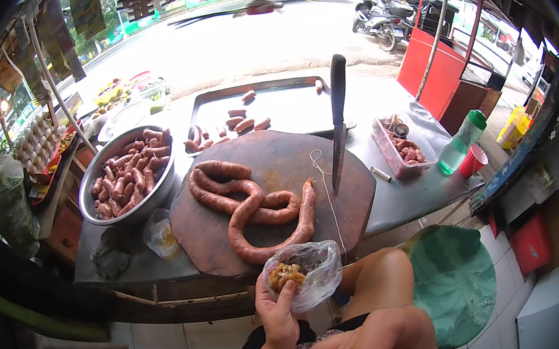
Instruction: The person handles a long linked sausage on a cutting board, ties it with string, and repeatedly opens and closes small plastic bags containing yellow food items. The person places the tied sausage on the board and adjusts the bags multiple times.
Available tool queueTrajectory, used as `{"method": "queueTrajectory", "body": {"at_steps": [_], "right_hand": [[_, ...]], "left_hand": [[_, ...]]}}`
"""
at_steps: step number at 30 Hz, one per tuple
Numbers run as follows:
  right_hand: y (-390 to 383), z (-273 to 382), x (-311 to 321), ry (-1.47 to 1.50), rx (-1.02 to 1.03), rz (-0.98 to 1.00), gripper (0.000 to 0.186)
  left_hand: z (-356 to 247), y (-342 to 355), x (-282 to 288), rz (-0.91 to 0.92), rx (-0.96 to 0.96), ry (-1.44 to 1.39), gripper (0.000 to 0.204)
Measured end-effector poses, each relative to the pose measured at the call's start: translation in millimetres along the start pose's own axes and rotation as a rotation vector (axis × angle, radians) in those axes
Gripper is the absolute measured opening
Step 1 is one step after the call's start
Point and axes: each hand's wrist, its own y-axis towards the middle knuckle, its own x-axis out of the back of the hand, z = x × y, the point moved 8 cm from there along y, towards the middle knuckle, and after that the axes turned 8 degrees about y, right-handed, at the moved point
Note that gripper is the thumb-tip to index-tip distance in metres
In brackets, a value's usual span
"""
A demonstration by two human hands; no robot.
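Observation:
My left hand (280,317) is closed on a clear plastic bag (317,281), its thumb against a piece of golden-brown food (285,275) at the bag's mouth. At the lower edge, close to the camera, is my right hand (350,348), bent at the wrist; its fingers are out of sight. Beyond the bag, a long coiled raw sausage (251,218) lies on a round wooden chopping board (194,246). A dark-handled knife (338,125) stands upright at the board's right side. Beside it lies a loose white string (330,196).
Left of the board stands a metal basin (89,191) full of short sausages. A metal tray (293,113) with several sausages lies behind it. At right are a plastic tub of meat (402,149), a green bottle (461,144) and a red cup (473,160). A green stool (454,285) is beside my leg.

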Motion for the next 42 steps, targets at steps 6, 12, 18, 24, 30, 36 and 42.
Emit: {"method": "queueTrajectory", "body": {"at_steps": [6, 12, 18, 24, 30, 36, 42], "right_hand": [[-3.3, -4.3, 2.4, 0.043, -0.025, -0.043, 0.036], [-0.3, -1.8, -9.5, 0.074, -0.090, 0.111, 0.041], [1.1, 14.0, 3.7, -0.114, 0.052, 0.108, 0.052], [-17.2, 40.4, 59.0, -0.503, 0.128, -0.694, 0.035], [-18.1, 50.0, 82.8, -0.856, 0.182, -0.609, 0.033], [-27.0, 24.2, 138.6, -1.521, -0.272, -0.612, 0.035], [-33.2, -6.1, 159.9, -1.623, -0.476, -0.413, 0.035]], "left_hand": [[-0.6, -1.1, 1.4, -0.010, -0.007, 0.005, 0.043], [-4.3, -2.8, -1.9, -0.030, 0.005, 0.018, 0.043], [-6.4, -2.8, -4.3, 0.016, -0.025, 0.023, 0.045], [-8.1, -2.2, -6.4, 0.016, -0.006, 0.047, 0.044], [-7.6, -3.8, -6.3, -0.016, 0.012, 0.047, 0.049], [-12.2, -5.2, -8.4, 0.076, 0.002, 0.074, 0.058], [-18.3, -4.5, -14.4, 0.124, -0.046, 0.164, 0.062]]}}
